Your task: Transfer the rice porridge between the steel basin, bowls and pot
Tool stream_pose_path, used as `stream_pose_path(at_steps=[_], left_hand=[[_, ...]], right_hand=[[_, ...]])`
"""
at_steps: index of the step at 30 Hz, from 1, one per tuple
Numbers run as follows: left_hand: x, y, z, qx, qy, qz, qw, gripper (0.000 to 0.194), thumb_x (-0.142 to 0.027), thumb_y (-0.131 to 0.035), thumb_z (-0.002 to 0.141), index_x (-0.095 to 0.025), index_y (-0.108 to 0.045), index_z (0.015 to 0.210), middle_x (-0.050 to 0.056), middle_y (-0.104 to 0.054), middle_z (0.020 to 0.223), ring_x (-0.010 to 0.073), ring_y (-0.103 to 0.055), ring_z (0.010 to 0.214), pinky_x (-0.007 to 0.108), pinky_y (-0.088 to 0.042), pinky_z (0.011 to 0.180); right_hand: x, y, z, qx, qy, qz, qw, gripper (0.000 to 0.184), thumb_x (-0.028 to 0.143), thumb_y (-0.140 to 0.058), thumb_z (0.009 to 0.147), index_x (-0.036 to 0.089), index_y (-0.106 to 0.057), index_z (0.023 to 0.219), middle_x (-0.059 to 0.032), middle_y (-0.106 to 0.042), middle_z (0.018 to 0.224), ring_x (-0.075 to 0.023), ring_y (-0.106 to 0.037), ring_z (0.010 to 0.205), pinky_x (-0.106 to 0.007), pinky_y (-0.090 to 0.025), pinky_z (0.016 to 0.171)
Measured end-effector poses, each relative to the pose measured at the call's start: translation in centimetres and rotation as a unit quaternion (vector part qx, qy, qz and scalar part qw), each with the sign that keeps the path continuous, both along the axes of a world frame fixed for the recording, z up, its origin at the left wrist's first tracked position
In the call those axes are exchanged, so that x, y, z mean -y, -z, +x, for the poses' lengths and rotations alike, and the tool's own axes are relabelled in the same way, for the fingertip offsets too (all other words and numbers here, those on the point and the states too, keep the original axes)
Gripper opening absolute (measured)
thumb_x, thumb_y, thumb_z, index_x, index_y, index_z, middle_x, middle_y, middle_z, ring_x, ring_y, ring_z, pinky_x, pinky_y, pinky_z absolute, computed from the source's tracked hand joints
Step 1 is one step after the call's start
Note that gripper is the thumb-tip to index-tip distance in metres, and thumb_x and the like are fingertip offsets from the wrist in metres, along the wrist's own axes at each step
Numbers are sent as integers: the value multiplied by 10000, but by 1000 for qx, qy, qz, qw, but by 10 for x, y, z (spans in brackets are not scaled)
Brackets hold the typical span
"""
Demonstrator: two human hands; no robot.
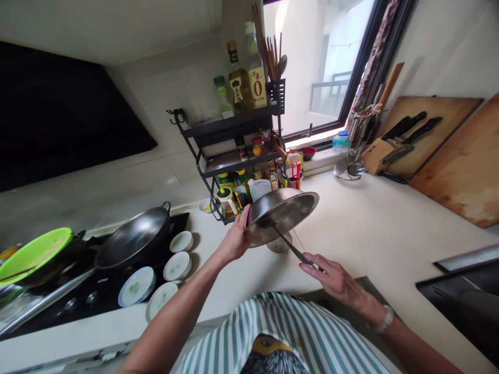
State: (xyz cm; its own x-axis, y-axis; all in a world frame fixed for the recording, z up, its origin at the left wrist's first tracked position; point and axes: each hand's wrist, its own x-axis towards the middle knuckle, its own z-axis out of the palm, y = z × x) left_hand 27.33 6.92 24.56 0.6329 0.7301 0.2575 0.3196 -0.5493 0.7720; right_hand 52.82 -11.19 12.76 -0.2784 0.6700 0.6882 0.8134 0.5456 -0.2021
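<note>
My left hand (pixel 237 239) grips the rim of a steel basin (pixel 283 205), which is tilted above the counter. In my right hand (pixel 331 275) is the handle of a long metal utensil (pixel 293 250); its far end reaches into the basin, too dark there to tell its kind. A small bowl (pixel 279 245) stands on the counter below the basin, partly hidden by it. Several white bowls with pale contents stand to the left, among them one with green bits (pixel 136 286) at the edge of the stove.
A wok (pixel 134 236) and a green plastic basin (pixel 37 254) are on the black stove. Behind my hands rises a black rack (pixel 230 124) of bottles and jars. A knife block (pixel 378 156) and cutting boards (pixel 429 130) stand at the right. The sink (pixel 463 296) is at far right.
</note>
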Motion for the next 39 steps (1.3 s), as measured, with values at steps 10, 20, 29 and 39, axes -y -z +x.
stream_pose_path(at_steps=[10,20,29,39], left_hand=[[-2,2,-6,-4,-11,26,1000,910,2,-464,610,-154,-233,1477,120,-304,1518,272,-261,1402,436,-177,1174],[-6,9,-16,-24,-36,54,998,907,-15,-453,626,-121,-181,1486,149,-268,1531,274,-223,1415,468,-160,1173],[-5,15,-29,44,-101,58,992,880,-48,-479,630,-112,-216,1467,140,-338,1495,256,-283,1392,408,-191,1166],[8,35,-37,129,-236,-45,962,517,-112,-488,625,-128,-547,1138,87,-639,1044,238,-569,1022,363,-472,897]], right_hand=[[9,0,8,-21,-12,-2,1000,532,11,-389,878,275,-558,1308,-122,-622,1247,-215,-617,1100,-377,-561,889],[20,4,-3,2,-6,13,1000,464,41,-378,896,239,-620,1240,-127,-655,1194,-198,-635,1075,-344,-540,919],[21,0,-11,-190,51,-15,980,349,114,-445,911,208,-637,1186,-113,-672,1039,-193,-673,933,-287,-600,776],[14,-5,-30,-319,86,-70,941,304,151,-416,933,233,-610,1152,-66,-642,935,-120,-645,656,-202,-540,455]])
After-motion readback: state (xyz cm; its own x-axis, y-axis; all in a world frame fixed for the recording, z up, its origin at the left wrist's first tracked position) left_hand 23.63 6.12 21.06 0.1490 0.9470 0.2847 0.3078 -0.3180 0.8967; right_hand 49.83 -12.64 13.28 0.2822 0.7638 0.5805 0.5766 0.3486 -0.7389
